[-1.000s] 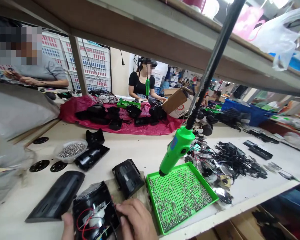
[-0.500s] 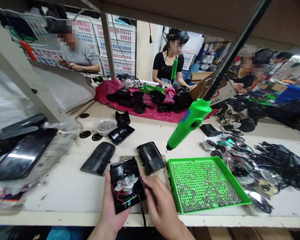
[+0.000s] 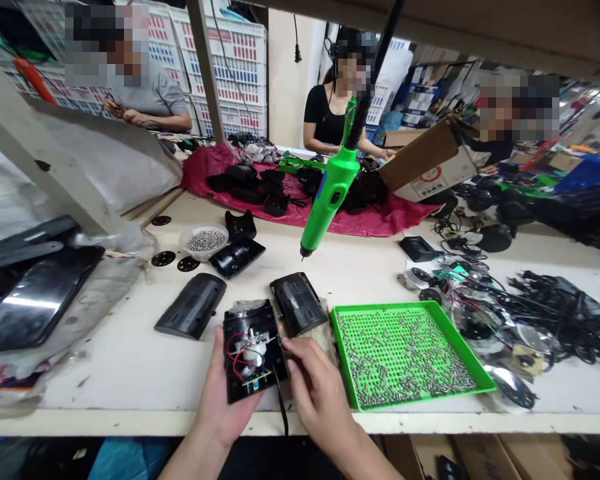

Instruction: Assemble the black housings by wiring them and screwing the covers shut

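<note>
A red ring (image 3: 431, 173) marks the cardboard box (image 3: 423, 157), lettering unreadable.

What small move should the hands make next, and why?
Probably guide the black cable closer into the open black housing with the right hand: the cable trails out past the housing's near edge, that hand is close by, and the left hand supports the housing.

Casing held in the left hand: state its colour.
The casing is black, best seen in the head view.

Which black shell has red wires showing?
The open shell in the left hand: red wires show inside it. The left shell and right shell lying beside it show no wires.
</note>
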Motion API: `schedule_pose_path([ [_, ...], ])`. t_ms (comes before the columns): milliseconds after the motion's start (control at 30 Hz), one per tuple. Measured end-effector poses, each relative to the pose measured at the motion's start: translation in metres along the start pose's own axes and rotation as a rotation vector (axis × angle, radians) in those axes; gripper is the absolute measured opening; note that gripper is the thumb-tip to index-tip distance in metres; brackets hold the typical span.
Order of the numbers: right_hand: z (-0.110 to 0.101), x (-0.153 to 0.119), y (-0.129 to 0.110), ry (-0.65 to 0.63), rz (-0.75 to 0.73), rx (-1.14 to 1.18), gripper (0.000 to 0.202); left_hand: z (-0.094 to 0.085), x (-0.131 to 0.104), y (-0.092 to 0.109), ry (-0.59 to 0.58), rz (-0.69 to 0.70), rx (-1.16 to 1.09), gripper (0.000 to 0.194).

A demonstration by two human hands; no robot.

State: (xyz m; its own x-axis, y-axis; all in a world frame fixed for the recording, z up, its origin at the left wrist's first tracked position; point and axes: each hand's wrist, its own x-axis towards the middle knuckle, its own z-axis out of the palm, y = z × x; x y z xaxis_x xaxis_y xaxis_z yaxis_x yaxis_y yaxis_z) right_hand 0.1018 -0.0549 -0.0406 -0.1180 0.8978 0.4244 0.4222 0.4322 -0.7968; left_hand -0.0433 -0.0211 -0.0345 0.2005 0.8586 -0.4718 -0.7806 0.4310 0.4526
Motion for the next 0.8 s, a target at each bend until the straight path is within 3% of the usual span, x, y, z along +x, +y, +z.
schedule_pose_path([
  [200, 0.0, -0.001, 0.001, -0.011, 0.007, -0.001, 0.035, -0.005, 0.003, -0.001, -0.108, 0.0, -0.036, 0.064],
  [367, -0.002, -0.001, 0.0, -0.002, -0.026, 0.027, 0.036, -0.021, 0.008, 0.0, -0.28, -0.065, -0.086, 0.064],
  [567, -0.007, -0.006, -0.002, -0.057, -0.085, 0.099, 0.04, -0.032, 0.011, 0.0, -0.361, -0.079, -0.074, 0.058],
  [700, -0.007, -0.006, 0.0, -0.061, -0.065, 0.08, 0.043, -0.029, 0.011, -0.001, -0.349, -0.031, -0.048, 0.054],
  [800, -0.005, -0.005, 0.002, -0.054, -0.04, 0.049, 0.038, -0.023, 0.008, 0.001, -0.236, -0.054, -0.022, 0.056],
])
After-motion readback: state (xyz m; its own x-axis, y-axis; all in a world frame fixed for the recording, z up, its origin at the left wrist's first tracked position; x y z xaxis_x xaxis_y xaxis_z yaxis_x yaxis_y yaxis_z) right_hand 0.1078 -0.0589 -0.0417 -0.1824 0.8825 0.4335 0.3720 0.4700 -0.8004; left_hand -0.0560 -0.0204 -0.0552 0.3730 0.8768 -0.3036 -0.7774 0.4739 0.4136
